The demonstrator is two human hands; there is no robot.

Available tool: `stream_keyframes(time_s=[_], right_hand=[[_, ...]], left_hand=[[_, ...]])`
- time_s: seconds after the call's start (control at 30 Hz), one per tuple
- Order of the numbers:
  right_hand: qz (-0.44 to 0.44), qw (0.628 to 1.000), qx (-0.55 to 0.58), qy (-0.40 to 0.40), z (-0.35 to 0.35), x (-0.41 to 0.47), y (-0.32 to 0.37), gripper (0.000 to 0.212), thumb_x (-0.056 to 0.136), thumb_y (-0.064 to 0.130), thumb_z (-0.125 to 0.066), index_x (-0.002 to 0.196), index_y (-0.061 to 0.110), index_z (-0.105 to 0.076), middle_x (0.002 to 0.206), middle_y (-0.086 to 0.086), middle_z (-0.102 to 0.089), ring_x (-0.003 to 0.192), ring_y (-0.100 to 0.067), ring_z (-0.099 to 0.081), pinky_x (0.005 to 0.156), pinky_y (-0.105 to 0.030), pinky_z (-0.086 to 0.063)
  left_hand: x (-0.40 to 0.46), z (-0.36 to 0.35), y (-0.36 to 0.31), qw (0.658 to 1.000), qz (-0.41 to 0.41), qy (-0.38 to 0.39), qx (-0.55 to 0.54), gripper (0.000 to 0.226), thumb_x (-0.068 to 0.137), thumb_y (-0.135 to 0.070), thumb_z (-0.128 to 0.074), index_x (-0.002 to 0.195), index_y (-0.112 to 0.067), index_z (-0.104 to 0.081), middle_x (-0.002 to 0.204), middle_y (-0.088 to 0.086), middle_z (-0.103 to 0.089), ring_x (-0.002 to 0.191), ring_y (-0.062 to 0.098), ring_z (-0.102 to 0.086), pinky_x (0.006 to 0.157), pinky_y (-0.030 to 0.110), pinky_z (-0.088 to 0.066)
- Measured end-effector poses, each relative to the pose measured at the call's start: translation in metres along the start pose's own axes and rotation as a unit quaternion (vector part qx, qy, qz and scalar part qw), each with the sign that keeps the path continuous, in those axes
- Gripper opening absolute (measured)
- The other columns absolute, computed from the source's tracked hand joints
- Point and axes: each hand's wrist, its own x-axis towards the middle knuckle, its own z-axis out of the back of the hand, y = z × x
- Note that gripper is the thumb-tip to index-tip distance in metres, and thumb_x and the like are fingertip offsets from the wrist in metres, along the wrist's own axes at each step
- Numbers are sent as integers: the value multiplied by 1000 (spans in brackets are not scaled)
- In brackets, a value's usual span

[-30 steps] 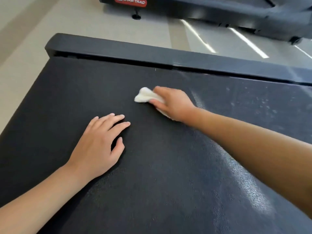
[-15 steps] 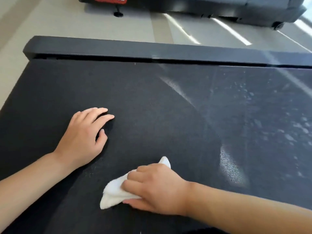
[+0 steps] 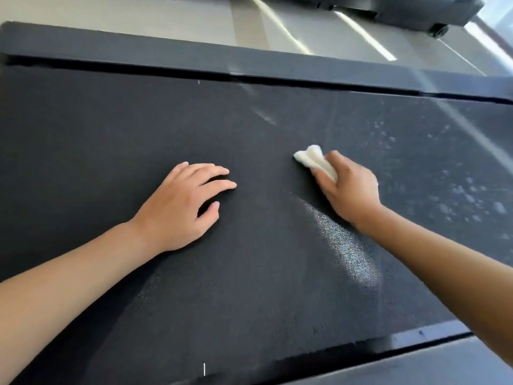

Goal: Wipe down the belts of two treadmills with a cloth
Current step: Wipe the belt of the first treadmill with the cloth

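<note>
A black treadmill belt (image 3: 138, 120) fills most of the head view. My right hand (image 3: 349, 190) grips a small white cloth (image 3: 312, 159) and presses it on the belt right of centre; the cloth's bunched end sticks out past my fingers. My left hand (image 3: 183, 204) rests flat on the belt left of centre, fingers spread and straight, holding nothing. Pale dusty specks dot the belt to the right (image 3: 458, 190). A shiny streak (image 3: 347, 251) runs below my right wrist.
A dark side rail (image 3: 166, 55) borders the belt's far edge, and another rail (image 3: 416, 357) lies at the near right corner. Beyond is beige floor (image 3: 138, 15). The base of a second treadmill (image 3: 402, 12) stands at the top right.
My right hand has swept the cloth from the near part of the belt up and to the right. My left hand stays flat on the belt. The view has shifted.
</note>
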Motion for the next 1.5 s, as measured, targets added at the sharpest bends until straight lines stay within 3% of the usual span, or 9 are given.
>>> stream_keyframes(time_s=[0.27,0.43,0.57,0.77,0.93,1.0,1.1,1.23,1.5], right_hand=[[401,895,151,126,-7,-114,132,27,100,39,-61,103,13,-66,90,-1,-62,79,-23,-58,61,-38,-41],[61,997,56,-4,-5,-3,22,33,98,55,-55,95,22,-57,85,4,-61,89,-31,-64,65,-36,-40],[-140,989,-15,-43,18,27,-60,44,97,60,-45,89,17,-48,76,-3,-54,83,-41,-61,66,-40,-37],[59,996,59,11,8,-84,39,31,94,51,-57,92,20,-59,81,4,-60,77,-24,-61,62,-37,-45],[352,920,130,110,0,-133,116,29,100,42,-58,97,14,-67,86,3,-61,74,-19,-56,60,-29,-23],[338,931,108,90,-3,-106,95,32,100,45,-55,103,17,-68,90,4,-63,80,-18,-61,59,-29,-32],[104,992,67,2,-1,-38,23,33,99,54,-53,99,21,-59,94,3,-66,89,-28,-65,66,-39,-48],[-145,989,-8,-38,20,12,-64,37,98,55,-49,88,20,-43,84,-9,-61,89,-42,-62,69,-42,-43],[218,967,102,86,13,-155,80,30,97,44,-58,89,16,-63,82,2,-59,73,-22,-57,60,-31,-27]], left_hand=[[-2,2,0,1000,1,10,-1,48,99,-32,-42,143,-27,-62,156,-7,-51,148,22,-43,125,51,-25],[-16,3,1,1000,16,22,0,52,103,-37,-35,151,-31,-54,165,-12,-40,156,15,-32,129,46,-19],[-18,2,0,999,24,22,-11,52,103,-39,-34,150,-33,-54,164,-14,-40,156,13,-31,129,43,-17],[-14,0,-9,999,43,8,-1,54,99,-37,-36,148,-28,-57,162,-9,-45,154,18,-35,127,49,-21],[-17,-9,-23,998,48,5,27,57,97,-42,-38,148,-23,-56,163,-2,-44,154,27,-35,123,59,-25],[-18,-7,-21,999,48,6,19,57,98,-43,-38,150,-25,-55,164,-4,-42,155,24,-32,125,58,-23],[-20,-7,-20,998,55,1,13,57,99,-45,-38,151,-28,-54,165,-8,-40,157,21,-30,127,54,-20],[-20,-8,-20,999,51,-4,8,55,99,-45,-40,150,-29,-55,164,-8,-42,156,21,-31,128,53,-20],[-18,-8,-21,999,51,-12,10,56,97,-44,-41,148,-27,-56,163,-7,-44,154,23,-34,126,55,-22]])
